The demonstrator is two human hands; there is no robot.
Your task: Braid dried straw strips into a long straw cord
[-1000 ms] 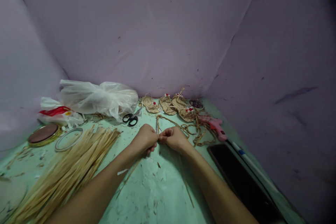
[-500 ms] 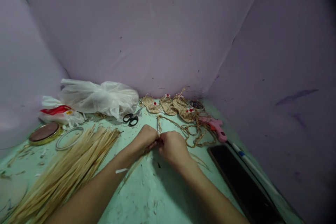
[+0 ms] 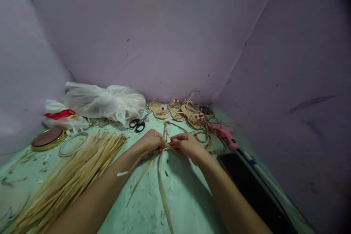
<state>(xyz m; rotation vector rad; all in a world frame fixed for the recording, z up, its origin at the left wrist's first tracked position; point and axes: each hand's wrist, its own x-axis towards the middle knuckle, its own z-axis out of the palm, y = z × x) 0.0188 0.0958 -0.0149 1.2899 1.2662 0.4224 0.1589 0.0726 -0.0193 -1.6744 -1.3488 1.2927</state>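
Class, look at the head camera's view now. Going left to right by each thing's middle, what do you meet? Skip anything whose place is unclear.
Gold-rimmed disc, pale ring, translucent plastic bag, black-handled scissors, left hand, right hand, pink glue gun, white rod with blue band.

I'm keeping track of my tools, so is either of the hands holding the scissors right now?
No, the scissors lie on the green table, apart from both the left hand and the right hand.
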